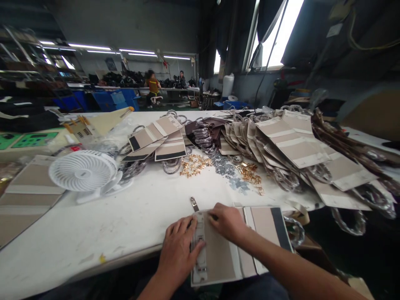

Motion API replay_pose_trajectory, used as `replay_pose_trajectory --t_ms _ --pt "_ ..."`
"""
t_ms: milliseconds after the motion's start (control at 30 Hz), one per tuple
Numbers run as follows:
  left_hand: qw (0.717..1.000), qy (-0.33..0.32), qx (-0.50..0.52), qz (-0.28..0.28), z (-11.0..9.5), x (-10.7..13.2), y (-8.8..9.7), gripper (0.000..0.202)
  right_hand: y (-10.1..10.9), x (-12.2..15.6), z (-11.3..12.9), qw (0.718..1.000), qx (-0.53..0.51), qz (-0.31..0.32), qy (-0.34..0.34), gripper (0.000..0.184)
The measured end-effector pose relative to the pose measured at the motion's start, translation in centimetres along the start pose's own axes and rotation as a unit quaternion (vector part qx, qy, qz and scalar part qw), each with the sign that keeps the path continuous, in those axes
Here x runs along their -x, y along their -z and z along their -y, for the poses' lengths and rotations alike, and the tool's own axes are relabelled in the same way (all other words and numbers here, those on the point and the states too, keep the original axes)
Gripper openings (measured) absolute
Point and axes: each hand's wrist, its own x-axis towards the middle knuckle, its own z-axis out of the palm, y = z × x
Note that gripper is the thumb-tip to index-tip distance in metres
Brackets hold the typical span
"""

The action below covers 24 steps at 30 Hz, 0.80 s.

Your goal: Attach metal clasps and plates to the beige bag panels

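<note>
Left hand (178, 256), fingers spread, presses on a white strip with metal fittings (199, 266) lying along a flat beige-and-black bag panel (218, 254) at lower centre of the frame. Right hand (228, 223) lies curled on the panel's upper edge; whether it grips cannot be told. The panel overhangs the near edge of the white table (78, 233), so a slackened hold could let it slide off. Dragged, the strip's protruding metal tab (194, 204) could snag.

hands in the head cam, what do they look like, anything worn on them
The left hand and right hand are bare, with no gloves, rings or watch showing. The left forearm and right forearm are bare too, with no sleeve in view up to the picture's edge.
</note>
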Motion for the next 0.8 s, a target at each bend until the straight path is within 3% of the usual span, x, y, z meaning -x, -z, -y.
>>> replay_pose_trajectory --t_ms 133,267,467,600,700,800 --pt "1.000 0.009 0.023 -0.004 0.4 0.0 -0.1 0.064 3.4 -3.1 -6.0 0.989 0.007 -0.038 -0.143 0.031" --pt "0.999 0.024 0.034 -0.005 0.3 0.1 -0.4 0.068 4.3 -6.0 -11.0 0.981 0.028 -0.017 -0.193 0.038" --pt "0.998 0.048 0.047 0.002 -0.2 0.5 -0.3 0.072 3.8 -7.3 -13.3 0.981 0.022 -0.002 -0.194 0.032" --pt "0.996 0.055 0.069 0.008 -0.4 0.5 -0.2 0.074 5.9 -6.5 -11.0 0.983 0.001 0.002 -0.182 0.023" --pt "0.995 0.055 0.084 0.007 -0.5 0.4 0.0 0.072 7.2 -4.9 -6.0 0.979 -0.111 0.022 -0.167 0.018" --pt "0.994 0.056 0.091 0.008 -0.5 0.4 0.1 0.070 5.9 -3.0 -0.1 0.946 -0.273 0.073 -0.159 0.016"
